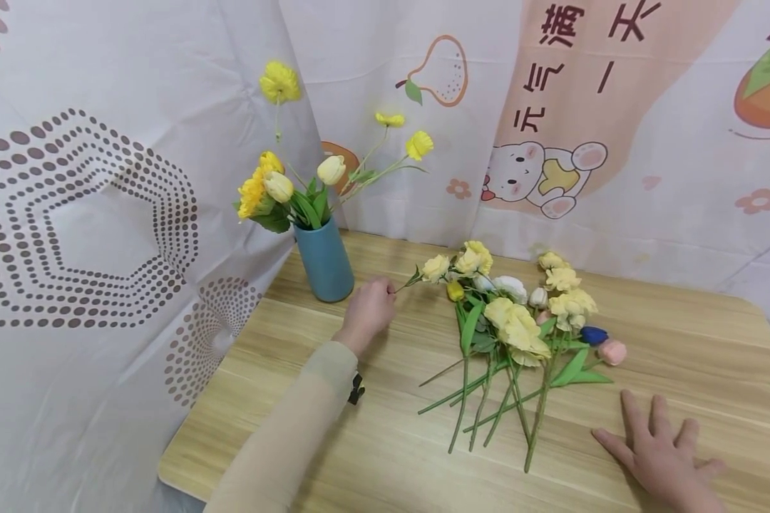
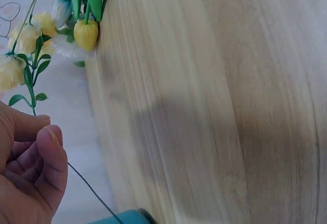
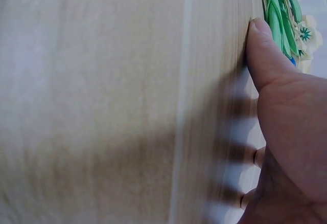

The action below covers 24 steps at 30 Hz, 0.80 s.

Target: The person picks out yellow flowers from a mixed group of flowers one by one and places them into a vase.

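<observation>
My left hand (image 1: 371, 308) pinches the thin green stem of a pale yellow flower spray (image 1: 438, 268) between thumb and fingers, just right of the vase. In the left wrist view the stem (image 2: 92, 189) runs out below the hand toward the vase's rim. The blue vase (image 1: 324, 261) stands upright and holds yellow flowers and cream tulips (image 1: 331, 170). My right hand (image 1: 664, 449) is spread flat on the table at the right, its fingers straight. Left of it lies a loose heap of flowers, with a large pale yellow bloom (image 1: 516, 328) on top.
Among the heap are a yellow tulip (image 1: 455, 290), a blue tulip (image 1: 593, 335) and a pink tulip (image 1: 612, 352). Several green stems point toward the front of the wooden table (image 1: 417, 470). A printed curtain (image 1: 385, 43) hangs behind, and another cloth (image 1: 103, 399) covers the left side.
</observation>
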Each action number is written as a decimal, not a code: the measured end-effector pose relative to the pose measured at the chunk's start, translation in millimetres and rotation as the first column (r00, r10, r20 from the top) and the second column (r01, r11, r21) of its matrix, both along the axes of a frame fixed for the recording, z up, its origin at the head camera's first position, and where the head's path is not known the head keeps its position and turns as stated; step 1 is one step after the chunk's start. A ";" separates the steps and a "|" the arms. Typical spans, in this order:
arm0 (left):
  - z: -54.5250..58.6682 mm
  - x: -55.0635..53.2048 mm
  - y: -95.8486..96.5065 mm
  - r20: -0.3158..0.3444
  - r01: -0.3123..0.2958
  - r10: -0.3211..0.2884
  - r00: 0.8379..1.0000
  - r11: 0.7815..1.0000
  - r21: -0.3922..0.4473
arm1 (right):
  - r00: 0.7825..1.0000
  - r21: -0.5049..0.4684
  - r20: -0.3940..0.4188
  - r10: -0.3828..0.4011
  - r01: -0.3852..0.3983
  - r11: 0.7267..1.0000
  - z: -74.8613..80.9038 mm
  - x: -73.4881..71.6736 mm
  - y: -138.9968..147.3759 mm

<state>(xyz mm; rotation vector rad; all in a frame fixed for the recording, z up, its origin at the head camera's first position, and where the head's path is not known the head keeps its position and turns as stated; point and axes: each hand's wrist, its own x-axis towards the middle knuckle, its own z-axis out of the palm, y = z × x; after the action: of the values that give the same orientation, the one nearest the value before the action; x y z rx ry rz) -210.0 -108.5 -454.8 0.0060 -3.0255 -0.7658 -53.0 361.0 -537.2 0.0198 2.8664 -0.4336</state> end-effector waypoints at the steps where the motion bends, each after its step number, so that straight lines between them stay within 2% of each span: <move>1: 1.6 -0.1 -1.8 -0.010 -0.002 0.002 1.000 1.000 -0.007 | 1.000 -0.001 0.004 0.002 -0.002 1.000 0.2 -0.3 0.0; 10: 15.4 -0.6 -19.1 -0.114 -0.020 0.011 0.993 0.997 -0.080 | 1.000 0.002 -0.010 0.003 -0.003 1.000 -0.7 -0.8 0.2; 13: 18.5 1.5 -25.1 -0.174 -0.007 -0.016 0.985 0.992 -0.129 | 1.000 0.004 -0.009 0.006 -0.006 1.000 -0.7 -1.0 0.2; 15: 20.1 3.2 -28.3 -0.232 0.012 -0.054 0.971 0.984 -0.178 | 1.000 0.003 -0.001 0.005 -0.005 1.000 -0.7 -1.4 0.3; 17: 22.3 4.7 -30.6 -0.310 0.033 -0.103 0.945 0.974 -0.223 | 1.000 0.004 0.007 0.002 -0.002 1.000 -0.9 -1.9 0.3; 19: 24.4 5.7 -32.0 -0.397 0.047 -0.158 0.904 0.960 -0.275 | 1.000 0.008 0.015 -0.002 0.002 1.000 -1.3 -2.1 0.2; 22: 29.4 6.4 -31.8 -0.524 0.053 -0.234 0.819 0.940 -0.336 | 1.000 0.017 0.022 -0.012 0.011 1.000 -2.3 -2.3 -0.2; 24: 35.1 7.4 -30.1 -0.596 0.051 -0.278 0.753 0.928 -0.368 | 0.999 0.020 0.027 -0.016 0.016 1.000 -2.6 -2.4 -0.5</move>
<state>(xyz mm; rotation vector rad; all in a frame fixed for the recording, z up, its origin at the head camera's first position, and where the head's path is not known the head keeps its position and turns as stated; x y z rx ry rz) -202.6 -138.7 -419.8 -0.4469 -2.4495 -0.1730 -55.4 360.5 -539.8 0.0520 2.8454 -0.4054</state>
